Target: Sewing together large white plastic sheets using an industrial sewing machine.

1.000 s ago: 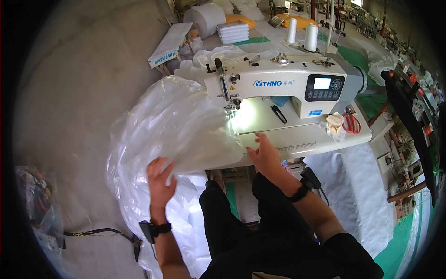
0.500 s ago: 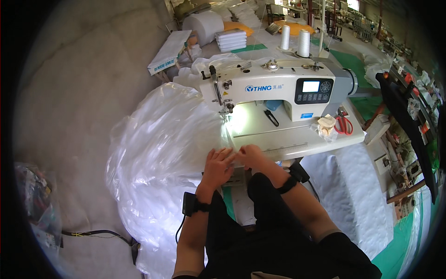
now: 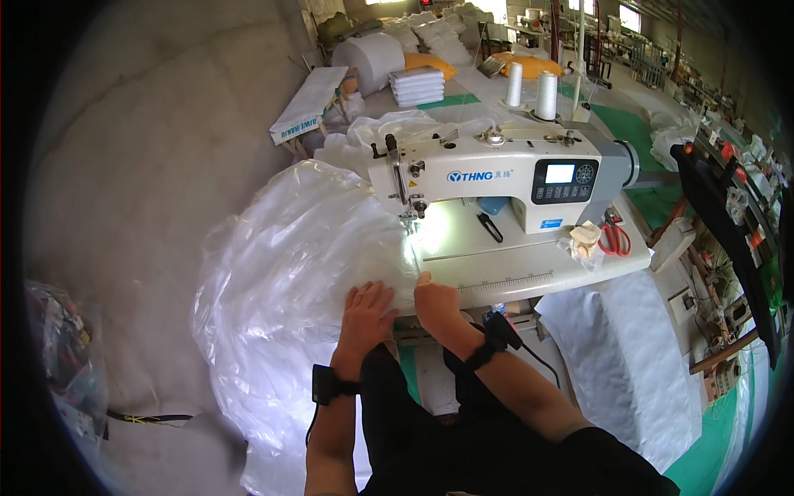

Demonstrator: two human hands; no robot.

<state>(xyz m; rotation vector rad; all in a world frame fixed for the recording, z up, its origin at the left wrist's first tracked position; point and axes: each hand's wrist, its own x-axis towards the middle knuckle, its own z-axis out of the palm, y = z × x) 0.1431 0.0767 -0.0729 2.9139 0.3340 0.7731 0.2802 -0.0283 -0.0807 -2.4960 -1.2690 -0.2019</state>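
near frame centre, the left hand lies spread on plastic sheeting, seemingly aligning it. the right hand curls, grip unclear; next calls for flat edges.

The bare left hand is resting on shiny, translucent white plastic sheeting; the bare right hand is curling near its edge. A white-and-grey sewing machine is lighting the white surface.

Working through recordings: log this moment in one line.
left hand: spread on white sheeting | right hand: curled at sheeting's edge | sewing machine: screen lit | red scissors: on tabletop
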